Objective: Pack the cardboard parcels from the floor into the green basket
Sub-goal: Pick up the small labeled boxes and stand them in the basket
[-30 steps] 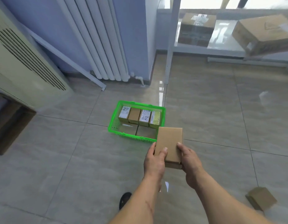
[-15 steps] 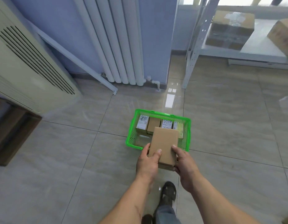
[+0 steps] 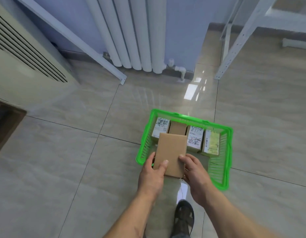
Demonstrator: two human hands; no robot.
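Parcel in hand: a plain brown cardboard box (image 3: 171, 154), flat face up, held over the near left part of the basket, its far edge overlapping the row of parcels inside
Left hand (image 3: 153, 176): grips the box's near left corner, thumb lying on the top face, the other fingers wrapped under and out of sight
Right hand (image 3: 194, 174): grips the near right edge, thumb pressed to the top corner, fingers curled under the box
Basket (image 3: 226, 152): bright green plastic with slatted walls, standing on the floor just in front of the person
Packed parcels: four stand side by side along the basket's far wall; from the left, a white-labelled one (image 3: 161, 127), a plain brown one (image 3: 178, 128) partly hidden by the held box, another labelled one (image 3: 195, 139), and a yellowish one (image 3: 211, 142); the near half of the basket shows bare bottom to the right of the hands
Floor (image 3: 80, 160): glossy beige tiles with dark joints
Shoe (image 3: 184, 215): a dark one planted on the tiles below the hands
Surroundings: a white radiator (image 3: 131, 31) against a blue wall beyond the basket, a beige louvred unit (image 3: 25, 54) at the left, a white perforated shelf leg (image 3: 234, 45) at the right
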